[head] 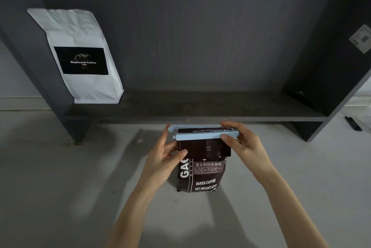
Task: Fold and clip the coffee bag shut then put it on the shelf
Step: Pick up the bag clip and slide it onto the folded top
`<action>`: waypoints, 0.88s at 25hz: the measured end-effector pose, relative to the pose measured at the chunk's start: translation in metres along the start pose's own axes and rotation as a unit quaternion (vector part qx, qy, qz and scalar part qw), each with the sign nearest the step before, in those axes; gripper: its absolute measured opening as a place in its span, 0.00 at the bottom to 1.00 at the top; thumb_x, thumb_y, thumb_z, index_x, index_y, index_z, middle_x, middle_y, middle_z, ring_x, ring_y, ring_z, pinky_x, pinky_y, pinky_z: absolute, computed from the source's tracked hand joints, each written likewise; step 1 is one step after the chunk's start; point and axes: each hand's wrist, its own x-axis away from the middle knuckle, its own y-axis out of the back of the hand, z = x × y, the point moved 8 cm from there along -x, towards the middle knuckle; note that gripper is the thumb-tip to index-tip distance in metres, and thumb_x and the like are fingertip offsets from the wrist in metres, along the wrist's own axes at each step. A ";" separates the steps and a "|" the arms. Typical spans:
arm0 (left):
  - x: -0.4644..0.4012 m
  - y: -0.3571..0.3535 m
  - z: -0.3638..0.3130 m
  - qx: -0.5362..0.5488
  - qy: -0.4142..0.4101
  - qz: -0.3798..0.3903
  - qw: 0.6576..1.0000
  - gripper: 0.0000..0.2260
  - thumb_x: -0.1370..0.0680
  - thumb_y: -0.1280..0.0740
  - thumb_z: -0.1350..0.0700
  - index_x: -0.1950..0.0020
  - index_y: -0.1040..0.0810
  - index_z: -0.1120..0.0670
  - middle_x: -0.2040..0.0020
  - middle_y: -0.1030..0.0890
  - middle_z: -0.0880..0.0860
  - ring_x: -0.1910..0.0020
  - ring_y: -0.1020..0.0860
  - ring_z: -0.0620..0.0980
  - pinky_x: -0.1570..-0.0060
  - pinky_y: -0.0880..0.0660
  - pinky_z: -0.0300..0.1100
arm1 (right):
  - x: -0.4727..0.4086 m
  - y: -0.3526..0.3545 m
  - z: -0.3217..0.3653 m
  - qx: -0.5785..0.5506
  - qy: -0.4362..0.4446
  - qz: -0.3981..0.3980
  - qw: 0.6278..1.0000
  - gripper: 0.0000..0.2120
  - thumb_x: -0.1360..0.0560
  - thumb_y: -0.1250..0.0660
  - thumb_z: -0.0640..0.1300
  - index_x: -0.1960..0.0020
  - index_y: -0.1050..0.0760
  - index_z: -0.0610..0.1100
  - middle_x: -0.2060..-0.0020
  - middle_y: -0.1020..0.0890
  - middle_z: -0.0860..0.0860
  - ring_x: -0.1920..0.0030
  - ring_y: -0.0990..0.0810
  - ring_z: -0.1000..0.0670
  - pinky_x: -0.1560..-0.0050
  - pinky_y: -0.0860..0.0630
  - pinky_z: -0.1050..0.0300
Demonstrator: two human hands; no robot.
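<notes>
A white coffee bag leans at the shelf's left end; the left hand pinches the folded top of the dark coffee bag, which stands on the surface before the shelf's front edge; the blue clip straddles the fold, its bars looking not fully latched; the right hand squeezes its right end; a crooked squeeze could let the fold slip out.

My left hand and right hand are bare, with no rings, gloves or watch on them. Both forearms are uncovered all the way to the lower edge of view; no sleeve shows. My fingers have short, plain, unpainted nails.
</notes>
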 end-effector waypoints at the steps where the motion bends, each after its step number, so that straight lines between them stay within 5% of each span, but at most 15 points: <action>1: 0.000 0.000 0.000 0.000 -0.002 0.001 1.000 0.31 0.27 0.35 0.66 0.29 0.45 0.50 0.50 0.19 0.47 0.55 0.21 0.34 0.57 0.27 0.24 | 0.000 -0.002 0.000 -0.010 0.002 0.005 1.000 0.11 0.28 0.35 0.40 0.52 0.25 0.56 0.62 0.22 0.49 0.67 0.23 0.55 0.65 0.24 0.65; 9: 0.003 0.000 -0.004 0.015 -0.004 -0.001 1.000 0.28 0.27 0.35 0.65 0.32 0.39 0.48 0.54 0.18 0.43 0.56 0.21 0.33 0.58 0.28 0.23 | -0.001 -0.001 0.002 0.011 0.017 0.002 1.000 0.11 0.28 0.34 0.40 0.55 0.25 0.56 0.60 0.21 0.50 0.66 0.23 0.60 0.67 0.25 0.70; 13: 0.006 0.006 -0.011 0.008 -0.023 -0.030 0.999 0.15 0.28 0.36 0.51 0.42 0.29 0.44 0.58 0.18 0.31 0.53 0.22 0.31 0.57 0.29 0.21 | -0.002 0.000 0.002 0.018 0.023 0.008 1.000 0.12 0.28 0.34 0.40 0.55 0.25 0.58 0.56 0.21 0.51 0.60 0.22 0.53 0.62 0.23 0.68; 16: 0.006 0.008 -0.012 0.008 -0.028 -0.048 0.998 0.11 0.28 0.37 0.49 0.46 0.26 0.46 0.58 0.18 0.30 0.54 0.22 0.31 0.58 0.29 0.21 | -0.001 0.000 0.002 0.025 0.020 0.006 0.999 0.12 0.28 0.34 0.39 0.54 0.26 0.58 0.56 0.22 0.51 0.60 0.23 0.54 0.63 0.24 0.69; 20: 0.004 0.008 -0.012 0.022 -0.031 -0.044 0.998 0.08 0.27 0.36 0.51 0.48 0.25 0.46 0.58 0.18 0.31 0.54 0.22 0.30 0.58 0.30 0.21 | -0.001 -0.003 0.034 0.191 0.097 -0.003 0.977 0.11 0.28 0.35 0.48 0.46 0.29 0.57 0.51 0.28 0.65 0.50 0.28 0.66 0.52 0.32 0.78; 22: 0.003 0.008 -0.012 0.033 -0.034 -0.039 0.998 0.12 0.30 0.35 0.49 0.48 0.25 0.47 0.56 0.17 0.33 0.52 0.22 0.31 0.57 0.29 0.21 | -0.003 -0.018 0.058 0.259 0.163 0.019 0.952 0.15 0.28 0.35 0.49 0.42 0.28 0.52 0.48 0.27 0.63 0.49 0.30 0.68 0.50 0.37 0.82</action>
